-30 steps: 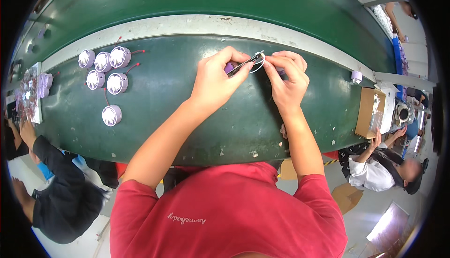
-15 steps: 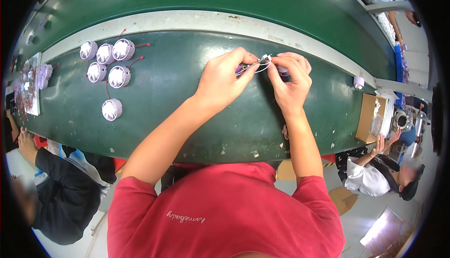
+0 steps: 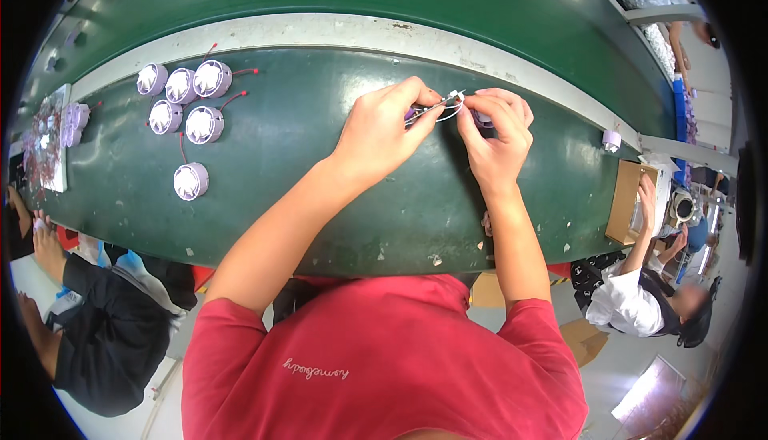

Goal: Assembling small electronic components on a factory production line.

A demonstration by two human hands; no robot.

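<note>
Over the middle of the green workbench, my left hand (image 3: pixel 390 126) is closed, pinching a thin dark part with a purple bit, mostly covered by the fingers. White wires (image 3: pixel 450 114) loop from it across to my right hand (image 3: pixel 498 128). That hand is closed too, its thumb and forefinger at the wires beside a small white connector (image 3: pixel 455 95). A pale purple round piece (image 3: pixel 482 118) shows partly behind the right fingers; whether they grip it is unclear. To the left stand several round lilac fan units (image 3: pixel 204 125) with white blades, most with a red wire.
A white ledge (image 3: pixel 352 26) runs along the bench's far side. One lilac unit (image 3: pixel 612 141) stands far right, near an open cardboard box (image 3: pixel 626 200). More lilac units (image 3: pixel 75 124) lie far left by a white tray (image 3: pixel 60 170). Co-workers sit at both sides.
My hands stay nearly in place, with the wires still between them. At right, a co-worker's arm has reached up toward the cardboard box. The co-worker at left has shifted slightly.
</note>
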